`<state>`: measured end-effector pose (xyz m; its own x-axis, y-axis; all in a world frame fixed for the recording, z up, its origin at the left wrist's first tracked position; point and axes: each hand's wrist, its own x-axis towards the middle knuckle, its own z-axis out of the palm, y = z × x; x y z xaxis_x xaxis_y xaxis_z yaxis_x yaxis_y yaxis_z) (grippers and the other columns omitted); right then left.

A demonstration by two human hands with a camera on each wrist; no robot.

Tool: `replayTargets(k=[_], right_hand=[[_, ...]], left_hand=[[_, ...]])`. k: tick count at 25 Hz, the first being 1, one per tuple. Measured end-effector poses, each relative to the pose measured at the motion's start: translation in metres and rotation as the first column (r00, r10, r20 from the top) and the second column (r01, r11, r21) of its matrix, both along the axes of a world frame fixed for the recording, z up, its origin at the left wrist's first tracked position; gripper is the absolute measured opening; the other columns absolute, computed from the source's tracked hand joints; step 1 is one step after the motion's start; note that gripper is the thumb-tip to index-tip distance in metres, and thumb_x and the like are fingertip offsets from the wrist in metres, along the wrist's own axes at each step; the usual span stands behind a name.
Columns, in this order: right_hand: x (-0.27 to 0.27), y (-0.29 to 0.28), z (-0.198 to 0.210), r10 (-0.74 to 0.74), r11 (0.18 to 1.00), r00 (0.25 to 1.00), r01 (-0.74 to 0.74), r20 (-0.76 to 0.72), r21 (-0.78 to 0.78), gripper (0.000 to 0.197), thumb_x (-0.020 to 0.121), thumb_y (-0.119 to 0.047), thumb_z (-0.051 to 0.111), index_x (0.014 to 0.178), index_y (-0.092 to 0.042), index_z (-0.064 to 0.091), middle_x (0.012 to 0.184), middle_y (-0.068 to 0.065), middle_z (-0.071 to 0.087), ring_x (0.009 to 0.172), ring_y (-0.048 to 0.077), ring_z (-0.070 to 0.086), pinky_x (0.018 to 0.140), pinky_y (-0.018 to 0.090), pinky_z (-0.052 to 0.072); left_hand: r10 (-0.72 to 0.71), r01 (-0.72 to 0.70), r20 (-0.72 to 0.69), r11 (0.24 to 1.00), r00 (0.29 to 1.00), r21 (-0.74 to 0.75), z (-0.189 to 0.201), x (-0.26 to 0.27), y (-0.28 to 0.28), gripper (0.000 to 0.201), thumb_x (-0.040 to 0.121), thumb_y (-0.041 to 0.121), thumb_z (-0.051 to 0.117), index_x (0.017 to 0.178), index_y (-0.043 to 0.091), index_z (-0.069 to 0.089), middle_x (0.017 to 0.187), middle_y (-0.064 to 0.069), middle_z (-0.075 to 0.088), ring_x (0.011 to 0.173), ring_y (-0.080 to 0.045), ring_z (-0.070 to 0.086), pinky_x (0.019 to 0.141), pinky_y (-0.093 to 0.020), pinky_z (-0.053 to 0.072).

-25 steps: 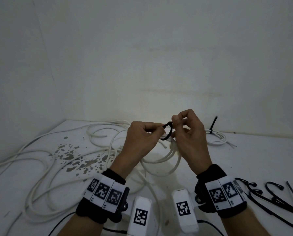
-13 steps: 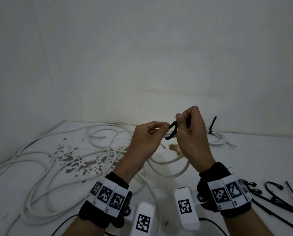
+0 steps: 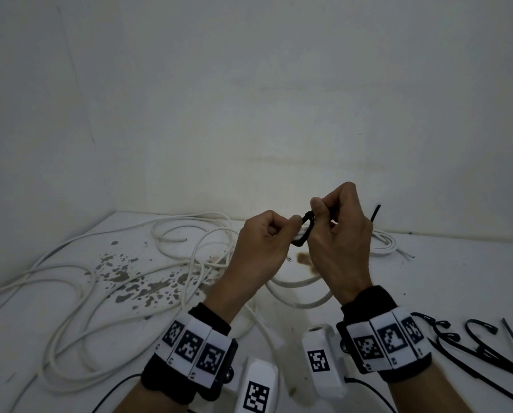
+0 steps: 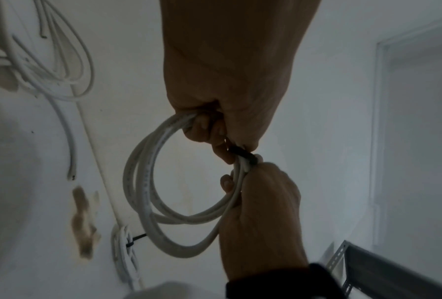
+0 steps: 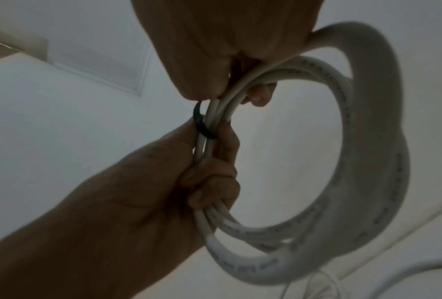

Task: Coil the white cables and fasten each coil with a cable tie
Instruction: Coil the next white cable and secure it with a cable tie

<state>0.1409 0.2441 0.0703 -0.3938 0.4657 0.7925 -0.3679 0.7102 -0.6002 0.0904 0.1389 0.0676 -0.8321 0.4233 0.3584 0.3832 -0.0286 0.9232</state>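
A small coil of white cable (image 3: 298,293) hangs in the air between both hands. My left hand (image 3: 282,231) grips the bundled strands, fingers curled round them (image 4: 189,121). A black cable tie (image 3: 306,231) loops round the bundle (image 5: 202,125) between the two hands. My right hand (image 3: 324,210) pinches the tie's upper end with thumb and forefinger, and its lower fingers hook the coil (image 5: 258,95). The tie's free tail is hidden inside the right hand. The loop sits loosely round the strands (image 4: 242,153).
A fastened coil (image 3: 383,245) with an upright black tie (image 3: 376,213) lies at the back right. Loose white cables (image 3: 100,278) sprawl over the stained white table (image 3: 428,278) on the left. Several spare black ties (image 3: 482,344) lie at the right front. Walls close the back and left.
Both hands have lifted the coil a little and shifted right. The right hand has risen above the left while still pinching the tie.
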Motion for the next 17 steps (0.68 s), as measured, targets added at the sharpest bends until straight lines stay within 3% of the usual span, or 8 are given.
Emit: replayTargets(k=[3,6,10,14,17], right_hand=[[-0.0009,-0.0022,-0.0029,-0.030,0.999,0.999,0.031,-0.043,0.012,0.021,0.101,-0.005,0.051,0.084,-0.009,0.040,0.063,-0.004,0.051,0.061,0.018,0.053,0.046,0.016,0.037],[-0.0017,-0.0026,-0.0035,-0.044,0.999,0.996,0.046,-0.080,0.028,0.019,0.103,-0.007,0.048,0.087,-0.011,0.039,0.064,-0.001,0.053,0.061,0.017,0.055,0.046,0.016,0.039],[-0.0007,-0.0033,-0.0013,-0.041,0.998,0.991,0.045,-0.125,0.033,0.015,0.105,-0.008,0.043,0.092,-0.012,0.036,0.064,0.005,0.054,0.058,0.017,0.054,0.046,0.021,0.040],[0.0003,-0.0049,-0.0015,-0.067,0.998,0.982,0.070,-0.178,0.008,0.015,0.105,-0.006,0.041,0.093,-0.012,0.033,0.062,0.006,0.051,0.057,0.019,0.051,0.045,0.024,0.038],[0.0000,-0.0029,-0.0019,-0.105,0.994,0.971,0.107,-0.214,0.000,0.018,0.106,-0.011,0.039,0.095,-0.020,0.029,0.059,0.014,0.053,0.052,0.018,0.053,0.043,0.023,0.038]], left_hand=[[0.020,-0.020,-0.035,1.000,0.999,-0.011,-0.0043,-0.0006,0.0021,0.027,0.095,0.031,0.062,0.075,0.012,0.060,0.047,0.014,0.057,0.039,0.000,0.045,0.046,-0.017,0.036],[-0.080,0.077,0.113,0.997,0.990,0.030,-0.0040,-0.0024,0.0020,0.025,0.096,0.030,0.061,0.080,0.011,0.059,0.045,0.014,0.051,0.036,-0.001,0.040,0.043,-0.015,0.032],[-0.265,0.230,0.276,0.961,0.924,0.153,0.0002,-0.0020,-0.0015,0.020,0.098,0.025,0.059,0.083,0.011,0.063,0.059,0.001,0.049,0.038,-0.004,0.028,0.039,-0.018,0.025],[-0.255,0.220,0.280,0.964,0.926,0.148,0.0008,-0.0011,-0.0001,0.018,0.098,0.019,0.058,0.088,0.007,0.067,0.062,-0.005,0.047,0.038,-0.006,0.026,0.039,-0.020,0.024],[-0.238,0.218,0.262,0.970,0.935,0.104,-0.0005,0.0015,0.0008,0.021,0.098,0.019,0.057,0.085,0.008,0.070,0.059,-0.006,0.042,0.037,-0.006,0.027,0.040,-0.020,0.026]])
